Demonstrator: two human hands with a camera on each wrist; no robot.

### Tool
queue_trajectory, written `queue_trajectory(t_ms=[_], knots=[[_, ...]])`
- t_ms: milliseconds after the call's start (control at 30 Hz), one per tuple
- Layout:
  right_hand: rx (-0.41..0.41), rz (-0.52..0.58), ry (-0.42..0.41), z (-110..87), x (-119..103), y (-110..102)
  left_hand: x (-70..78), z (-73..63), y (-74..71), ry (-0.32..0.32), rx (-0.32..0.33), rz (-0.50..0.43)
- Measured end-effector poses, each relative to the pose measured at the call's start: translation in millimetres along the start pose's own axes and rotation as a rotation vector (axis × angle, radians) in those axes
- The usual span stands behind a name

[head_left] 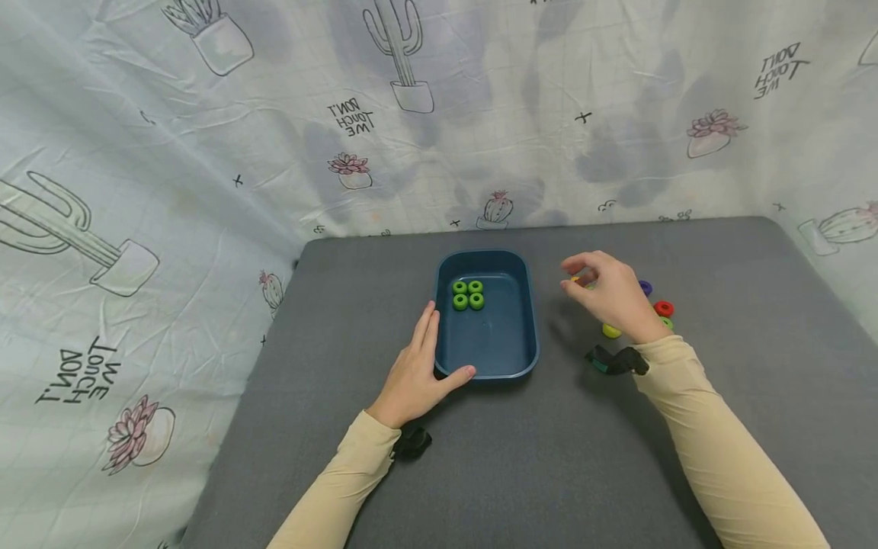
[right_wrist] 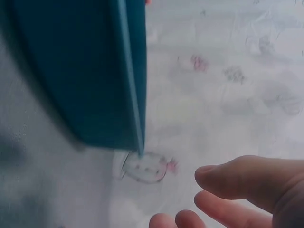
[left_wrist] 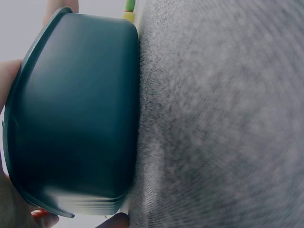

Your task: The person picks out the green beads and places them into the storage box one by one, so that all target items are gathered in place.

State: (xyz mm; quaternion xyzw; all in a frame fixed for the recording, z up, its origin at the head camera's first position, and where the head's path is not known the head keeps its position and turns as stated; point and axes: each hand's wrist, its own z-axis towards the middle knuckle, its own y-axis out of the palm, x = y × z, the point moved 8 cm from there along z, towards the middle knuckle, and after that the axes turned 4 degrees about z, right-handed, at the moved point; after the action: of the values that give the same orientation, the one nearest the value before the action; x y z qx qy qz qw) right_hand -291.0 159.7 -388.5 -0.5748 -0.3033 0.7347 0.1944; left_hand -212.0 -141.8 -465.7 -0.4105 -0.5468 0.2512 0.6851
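A dark blue tray (head_left: pixel 487 343) holds several small green rings (head_left: pixel 476 301), grouped at its far left. My left hand (head_left: pixel 411 381) lies along the tray's left side, its fingers straight and its thumb at the near corner. In the left wrist view the tray's outer wall (left_wrist: pixel 80 104) fills the left half. To the right of the tray, my right hand (head_left: pixel 610 293) hovers with bent fingers and a gap between thumb and fingertips. The right wrist view shows the thumb (right_wrist: pixel 228 178) apart from the fingers, with nothing between them.
Around and partly behind the right hand lie more rings: a red ring (head_left: pixel 663 308), a blue ring (head_left: pixel 645 287) and a yellow ring (head_left: pixel 611 331), among others. The grey table (head_left: pixel 549 457) ends at a patterned curtain (head_left: pixel 480 137) behind and at the sides.
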Motion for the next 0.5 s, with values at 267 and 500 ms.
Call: queue_trajectory(t_ms=[267, 500], knots=[[0.000, -0.053, 0.106, 6.4, 32, -4, 0.8, 0.1, -0.8, 0.007, 0.004, 0.005], [-0.035, -0.100, 0.127, 10.1, 50, -1, 0.5, 0.9, -0.9, 0.009, 0.008, 0.004]])
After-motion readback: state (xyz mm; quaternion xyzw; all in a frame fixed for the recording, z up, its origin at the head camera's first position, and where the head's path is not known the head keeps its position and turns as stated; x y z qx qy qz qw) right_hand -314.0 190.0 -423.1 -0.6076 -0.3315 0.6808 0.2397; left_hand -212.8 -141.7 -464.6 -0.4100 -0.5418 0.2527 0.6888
